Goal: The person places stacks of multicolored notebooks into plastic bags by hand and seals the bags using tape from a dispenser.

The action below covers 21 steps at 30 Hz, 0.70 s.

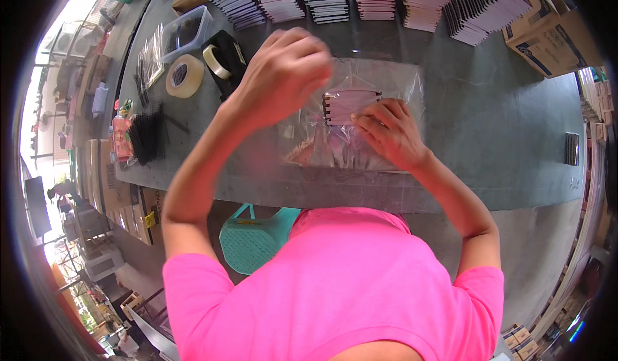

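Observation:
A small spiral-bound notebook (342,108) with pale pages and dark binding loops on its left edge lies on clear plastic bags (402,81) in front of me. My right hand (389,132) holds the notebook at its right side, fingers bent and thumb near the lower corner. Raised to the upper left of it is my left hand (290,71), its fingers curled together and blurred by motion. Whatever sits in those fingertips cannot be made out. Close by the left wrist stands a black tape dispenser (233,53) with a tape roll.
Stacks of spiral notebooks (325,0) line the far edge. At left lie a wide tape roll (185,76), a clear plastic tub (187,32) and black binding strips (148,135). A cardboard box (553,39) stands far right; a green stool (254,242) is below the table.

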Each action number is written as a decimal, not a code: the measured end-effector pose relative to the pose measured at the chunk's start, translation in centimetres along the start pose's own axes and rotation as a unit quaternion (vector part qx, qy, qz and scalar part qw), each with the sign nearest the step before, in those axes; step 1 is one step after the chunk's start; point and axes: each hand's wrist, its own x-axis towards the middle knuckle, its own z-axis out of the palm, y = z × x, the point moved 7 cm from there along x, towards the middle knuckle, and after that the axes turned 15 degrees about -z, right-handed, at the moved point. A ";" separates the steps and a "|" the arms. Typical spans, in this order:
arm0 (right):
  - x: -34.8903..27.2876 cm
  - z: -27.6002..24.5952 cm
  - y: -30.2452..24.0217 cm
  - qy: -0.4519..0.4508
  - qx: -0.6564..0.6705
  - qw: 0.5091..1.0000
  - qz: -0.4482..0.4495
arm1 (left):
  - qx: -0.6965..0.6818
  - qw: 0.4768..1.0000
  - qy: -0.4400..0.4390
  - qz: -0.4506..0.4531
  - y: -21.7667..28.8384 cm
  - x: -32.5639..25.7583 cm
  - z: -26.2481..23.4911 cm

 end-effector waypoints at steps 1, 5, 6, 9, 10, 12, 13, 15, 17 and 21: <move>0.0 0.1 0.5 0.000 0.032 0.999 0.011 | 0.000 1.000 0.018 -0.011 0.1 -1.7 1.6; 0.7 0.5 1.9 0.007 0.182 0.982 0.052 | -0.101 0.986 0.118 -0.066 0.5 -6.3 7.6; 1.1 0.1 2.2 0.003 0.198 0.979 0.048 | -0.152 0.974 0.148 -0.079 0.8 -6.0 7.7; 1.5 -0.6 2.4 -0.008 0.216 0.975 0.047 | -0.103 0.980 0.161 -0.062 0.7 -4.4 7.2; 1.3 -0.4 2.1 -0.010 0.202 0.978 0.054 | -0.175 0.965 0.168 -0.095 0.2 -4.1 7.2; 0.8 0.2 2.2 -0.017 0.195 0.978 0.079 | -0.313 0.919 0.178 -0.157 -1.1 -3.9 7.4; 0.4 0.6 2.5 -0.022 0.202 0.974 0.099 | -0.354 0.908 0.122 -0.188 -1.8 -3.5 8.3; 0.5 0.0 2.9 0.037 0.174 0.975 0.133 | -0.428 0.870 0.009 -0.245 -3.4 -2.5 9.9; 1.1 -1.5 2.8 0.165 0.101 0.968 0.158 | -0.394 0.884 -0.028 -0.251 -3.8 -1.7 9.7; 0.5 0.7 5.9 0.047 0.244 0.928 0.277 | -0.235 0.967 0.001 -0.095 -2.2 -0.2 7.9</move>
